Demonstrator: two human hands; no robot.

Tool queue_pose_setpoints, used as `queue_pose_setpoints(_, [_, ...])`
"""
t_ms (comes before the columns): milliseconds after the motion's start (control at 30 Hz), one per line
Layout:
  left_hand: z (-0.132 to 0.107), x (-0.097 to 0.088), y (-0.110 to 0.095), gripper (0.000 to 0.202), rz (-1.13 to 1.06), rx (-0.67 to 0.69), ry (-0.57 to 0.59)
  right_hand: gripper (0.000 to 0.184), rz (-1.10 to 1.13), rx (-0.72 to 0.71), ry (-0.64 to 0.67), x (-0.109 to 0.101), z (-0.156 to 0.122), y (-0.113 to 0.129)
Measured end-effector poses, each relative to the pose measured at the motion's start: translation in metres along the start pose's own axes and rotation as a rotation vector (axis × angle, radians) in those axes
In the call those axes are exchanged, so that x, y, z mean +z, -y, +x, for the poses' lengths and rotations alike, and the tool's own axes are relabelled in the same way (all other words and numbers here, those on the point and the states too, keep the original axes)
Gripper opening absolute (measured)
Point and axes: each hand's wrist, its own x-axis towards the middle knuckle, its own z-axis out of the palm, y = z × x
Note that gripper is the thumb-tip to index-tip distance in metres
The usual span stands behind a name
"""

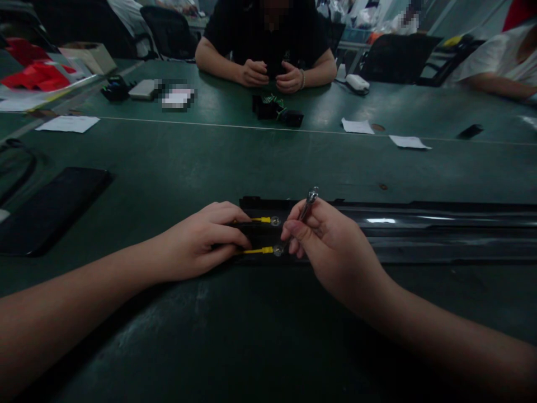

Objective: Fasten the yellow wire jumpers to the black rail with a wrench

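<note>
A long black strip (419, 232) lies across the green table in front of me. At its left end sit two yellow-sleeved wires, each ending in a metal ring terminal: the upper one (265, 220) and the lower one (260, 251). My left hand (201, 240) is closed over the strip's left end, pressing down beside the wires. My right hand (331, 246) pinches a thin metal screwdriver (305, 212), its tip down at the lower ring terminal.
A flat black pad (46, 210) lies at the left. Across the table a person in black rests both hands near a small black part with wires (274, 109). Paper slips (67, 123), a grey box (145, 89) and red sheets (36, 75) lie further off.
</note>
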Motion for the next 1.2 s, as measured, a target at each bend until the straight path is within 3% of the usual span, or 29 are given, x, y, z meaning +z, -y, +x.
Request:
queue_pose_setpoints(233, [-0.0002, 0.0, 0.0003, 0.026, 0.015, 0.001, -0.001, 0.017, -0.009, -0.006, -0.002, -0.0001, 0.0001, 0.0028])
queue_pose_setpoints(533, [-0.0006, -0.0004, 0.0002, 0.026, 0.013, -0.011, 0.014, 0.008, -0.002, 0.013, 0.019, -0.0012, 0.0005, 0.0022])
queue_pose_setpoints(1000, [0.0002, 0.0, 0.0005, 0.025, 0.009, -0.011, 0.018, 0.016, -0.011, -0.026, 0.005, -0.001, -0.0006, 0.0018])
queue_pose_setpoints(1200, [-0.0001, -0.0002, 0.0003, 0.025, 0.019, -0.008, 0.015, 0.013, 0.134, 0.059, 0.084, -0.0036, 0.0034, 0.0055])
